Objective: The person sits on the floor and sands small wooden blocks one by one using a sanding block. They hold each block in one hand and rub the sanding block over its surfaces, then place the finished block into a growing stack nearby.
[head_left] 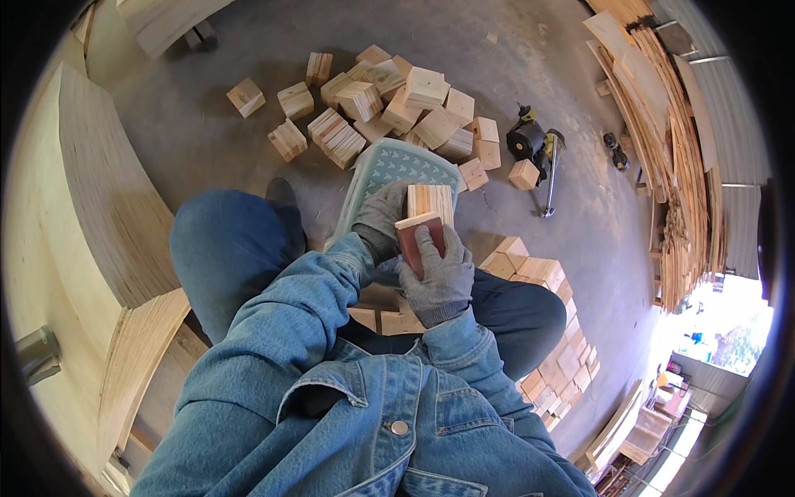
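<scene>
In grey gloves, both of my hands meet over a pale green plastic stool or crate (352,186) between my knees. My left hand (383,217) is closed on the side of a wooden block (431,197) with striped, layered grain. A flat piece of wood faced with reddish-brown sandpaper, a sanding block (420,241), is gripped in my right hand (443,277). Its upper edge lies against the near face of the wooden block. My left fingertips are partly hidden behind the wooden block.
Loose wooden blocks (360,99) lie heaped on the concrete floor ahead. A black and yellow-green power tool (534,145) stands right of them. More blocks (555,356) are stacked beside my right knee. Long boards (662,166) lean at far right; a large curved panel (116,190) is at left.
</scene>
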Available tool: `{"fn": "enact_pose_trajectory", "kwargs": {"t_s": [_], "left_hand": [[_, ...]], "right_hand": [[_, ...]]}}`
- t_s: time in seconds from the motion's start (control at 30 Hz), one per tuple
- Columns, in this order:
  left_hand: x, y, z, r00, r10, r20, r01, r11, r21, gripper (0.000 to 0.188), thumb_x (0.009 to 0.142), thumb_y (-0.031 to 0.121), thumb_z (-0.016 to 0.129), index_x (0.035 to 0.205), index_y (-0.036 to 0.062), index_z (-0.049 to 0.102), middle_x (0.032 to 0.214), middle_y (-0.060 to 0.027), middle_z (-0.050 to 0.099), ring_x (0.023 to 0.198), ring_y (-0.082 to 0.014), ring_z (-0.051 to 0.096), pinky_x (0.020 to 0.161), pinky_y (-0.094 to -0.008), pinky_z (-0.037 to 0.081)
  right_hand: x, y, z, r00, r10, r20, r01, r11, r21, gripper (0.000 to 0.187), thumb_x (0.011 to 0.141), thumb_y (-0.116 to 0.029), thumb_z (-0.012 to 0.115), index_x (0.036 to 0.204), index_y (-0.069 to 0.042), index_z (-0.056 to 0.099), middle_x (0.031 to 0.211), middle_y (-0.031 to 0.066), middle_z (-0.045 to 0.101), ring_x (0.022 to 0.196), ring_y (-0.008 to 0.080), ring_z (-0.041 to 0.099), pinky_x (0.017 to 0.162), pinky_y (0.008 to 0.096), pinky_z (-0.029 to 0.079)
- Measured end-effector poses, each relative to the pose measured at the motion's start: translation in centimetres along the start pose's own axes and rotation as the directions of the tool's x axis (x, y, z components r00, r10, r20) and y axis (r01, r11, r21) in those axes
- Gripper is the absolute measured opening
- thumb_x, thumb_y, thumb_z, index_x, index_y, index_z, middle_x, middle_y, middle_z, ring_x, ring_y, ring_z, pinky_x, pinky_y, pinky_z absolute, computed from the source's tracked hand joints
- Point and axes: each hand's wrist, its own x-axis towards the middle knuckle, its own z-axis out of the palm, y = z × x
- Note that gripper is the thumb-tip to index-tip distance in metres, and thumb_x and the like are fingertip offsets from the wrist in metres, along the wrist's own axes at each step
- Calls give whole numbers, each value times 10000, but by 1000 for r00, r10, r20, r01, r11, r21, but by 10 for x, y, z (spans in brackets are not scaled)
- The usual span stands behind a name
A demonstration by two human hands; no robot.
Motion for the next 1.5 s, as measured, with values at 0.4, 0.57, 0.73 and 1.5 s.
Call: {"fn": "enact_pose_trajectory", "kwargs": {"t_s": [0.4, 0.57, 0.73, 1.5], "left_hand": [[5, -1, -1, 996, 82, -34, -83, 996, -17, 737, 799, 355, 890, 1400, 131, 526, 1389, -172, 589, 1297, -372, 597, 1142, -464, 475], [1, 13, -7, 998, 59, -36, -57, 997, 52, 666, 854, 315, 846, 1421, 135, 547, 1377, -187, 616, 1315, -371, 591, 1152, -458, 474], [-2, 27, -10, 999, 41, -7, -40, 991, 129, 612, 863, 301, 830, 1399, 134, 587, 1395, -174, 628, 1300, -364, 613, 1156, -424, 486], [3, -3, 5, 997, 77, 5, -77, 982, 170, 666, 835, 333, 855, 1398, 121, 568, 1368, -180, 626, 1285, -365, 615, 1133, -438, 494]], "right_hand": [[139, 3, -3, 987, 155, -32, -156, 987, -46, 710, 858, -426, 796, 1490, -148, 630, 1471, 236, 554, 1286, 449, 589, 1081, 520, 508], [56, 2, -7, 998, 65, -17, -66, 997, -42, 721, 857, -397, 815, 1509, -161, 616, 1537, 244, 482, 1295, 469, 563, 1087, 560, 480], [-1, 2, -10, 999, 33, 17, -33, 999, -5, 717, 842, -360, 832, 1502, -171, 623, 1539, 236, 474, 1275, 479, 563, 1068, 584, 478], [-9, 4, -14, 999, 37, 26, -38, 999, 38, 725, 821, -338, 846, 1495, -182, 627, 1512, 254, 513, 1303, 486, 548, 1096, 579, 462]]}}
